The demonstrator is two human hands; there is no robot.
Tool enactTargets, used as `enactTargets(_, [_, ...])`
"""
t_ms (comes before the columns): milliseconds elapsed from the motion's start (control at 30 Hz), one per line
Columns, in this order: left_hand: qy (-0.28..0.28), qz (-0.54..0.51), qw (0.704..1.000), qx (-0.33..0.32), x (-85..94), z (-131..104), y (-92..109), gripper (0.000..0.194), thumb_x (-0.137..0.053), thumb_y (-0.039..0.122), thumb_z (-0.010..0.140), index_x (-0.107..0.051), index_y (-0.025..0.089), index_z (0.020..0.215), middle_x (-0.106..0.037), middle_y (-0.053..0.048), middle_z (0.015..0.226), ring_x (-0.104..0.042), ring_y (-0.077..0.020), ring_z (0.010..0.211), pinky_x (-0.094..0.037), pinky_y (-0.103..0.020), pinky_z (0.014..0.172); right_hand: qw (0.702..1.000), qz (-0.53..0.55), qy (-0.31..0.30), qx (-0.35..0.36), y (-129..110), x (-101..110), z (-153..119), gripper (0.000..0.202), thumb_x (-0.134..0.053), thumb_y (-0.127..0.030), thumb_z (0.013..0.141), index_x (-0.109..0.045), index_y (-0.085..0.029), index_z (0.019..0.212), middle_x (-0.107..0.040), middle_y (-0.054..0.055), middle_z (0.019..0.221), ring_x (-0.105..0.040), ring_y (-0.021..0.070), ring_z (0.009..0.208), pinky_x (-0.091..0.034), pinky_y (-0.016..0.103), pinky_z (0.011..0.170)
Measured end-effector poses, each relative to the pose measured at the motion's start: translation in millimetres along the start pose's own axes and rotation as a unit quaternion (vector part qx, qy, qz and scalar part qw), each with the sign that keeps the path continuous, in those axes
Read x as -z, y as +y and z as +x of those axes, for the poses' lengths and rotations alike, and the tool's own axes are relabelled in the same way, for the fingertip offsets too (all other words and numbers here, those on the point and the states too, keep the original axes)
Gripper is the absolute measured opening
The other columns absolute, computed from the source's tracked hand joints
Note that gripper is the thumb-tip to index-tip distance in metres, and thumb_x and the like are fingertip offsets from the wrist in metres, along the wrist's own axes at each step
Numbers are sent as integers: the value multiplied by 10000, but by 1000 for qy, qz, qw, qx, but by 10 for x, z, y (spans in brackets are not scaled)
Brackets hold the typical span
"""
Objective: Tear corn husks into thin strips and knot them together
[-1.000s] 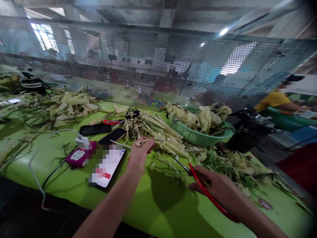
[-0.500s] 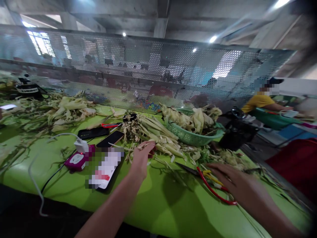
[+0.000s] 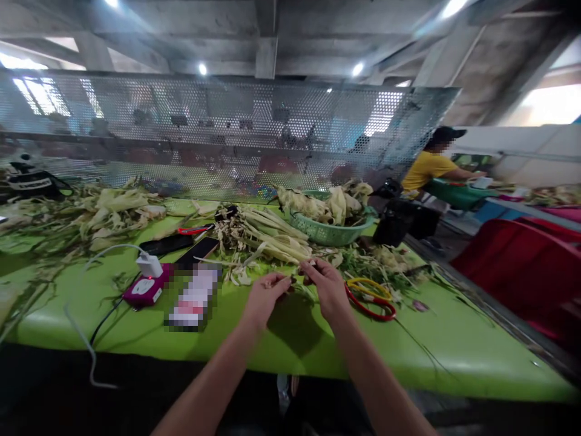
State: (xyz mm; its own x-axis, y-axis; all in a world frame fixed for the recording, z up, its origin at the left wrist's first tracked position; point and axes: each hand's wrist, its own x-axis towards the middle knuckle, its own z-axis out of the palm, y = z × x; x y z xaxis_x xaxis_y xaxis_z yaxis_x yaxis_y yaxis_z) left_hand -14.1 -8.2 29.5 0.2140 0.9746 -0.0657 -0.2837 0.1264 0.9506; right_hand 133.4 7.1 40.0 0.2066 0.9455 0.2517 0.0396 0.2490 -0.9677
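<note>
My left hand (image 3: 267, 298) is closed in a pinch over the green table, fingertips at a small plant scrap too small to name. Close beside it, my right hand (image 3: 324, 283) also pinches, its fingers bent round something small and pale. A bundle of pale green stalks (image 3: 279, 233), like corn husk, lies just beyond both hands, its cut ends towards the right hand. Scissors with red and yellow handles (image 3: 371, 298) rest on the table right of my right hand, touched by neither hand; the wrist and plant bits hide their blades.
Behind the stalks stands a green basket (image 3: 329, 230) of husks. On the left are a phone with a lit screen (image 3: 195, 298), a dark phone (image 3: 198, 251), a purple power socket (image 3: 147, 289) with a white charger, and a husk heap (image 3: 115, 206). A person in yellow (image 3: 429, 169) sits far right.
My right hand has left the scissors and moved left to meet my left hand. My left hand has drawn slightly back from the stalks. The view has turned to the right.
</note>
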Motion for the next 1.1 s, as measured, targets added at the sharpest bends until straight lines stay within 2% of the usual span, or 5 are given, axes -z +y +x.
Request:
enactTargets(400, [-27, 242, 960, -142, 305, 74, 14, 257, -645, 387, 742, -728, 167, 845, -728, -58, 841, -626, -196, 781, -464, -313, 760, 987, -125, -41, 86, 156, -7, -58, 345, -634, -522, 766, -613, -180, 733, -546, -11, 614, -470, 124, 546, -396, 242, 507])
enactTargets(867, [-26, 150, 984, -93, 222, 261, -206, 127, -656, 270, 685, -622, 150, 709, -612, 0, 645, -533, -129, 626, -408, -255, 639, 990, -101, -74, 62, 173, -81, -74, 384, -612, -539, 766, -605, -190, 926, -561, -13, 650, -480, 133, 546, -373, 237, 475])
enactTargets(967, [-1, 249, 959, -138, 133, 103, -173, 125, -640, 278, 730, -606, 157, 726, -612, -16, 692, -537, -143, 659, -412, -271, 656, 979, -159, -82, 102, 188, -73, -55, 339, -566, -515, 803, -626, -181, 788, -512, -24, 618, -443, 125, 559, -353, 241, 521])
enactTargets(1033, [125, 326, 907, -237, -6, -121, -151, 169, -605, 335, 795, -584, 168, 807, -615, -39, 785, -543, -161, 733, -412, -294, 714, 972, -195, -45, 121, 203, -54, -32, 336, -542, -489, 820, -606, -175, 720, -488, -27, 606, -430, 126, 581, -335, 243, 547])
enactTargets(1100, [120, 403, 858, -294, -192, -386, -168, 240, -524, 417, 863, -562, 180, 864, -613, -58, 836, -540, -178, 780, -405, -311, 738, 967, -222, -3, 126, 223, -35, -10, 331, -529, -474, 824, -587, -173, 701, -473, -30, 596, -418, 127, 586, -314, 243, 550])
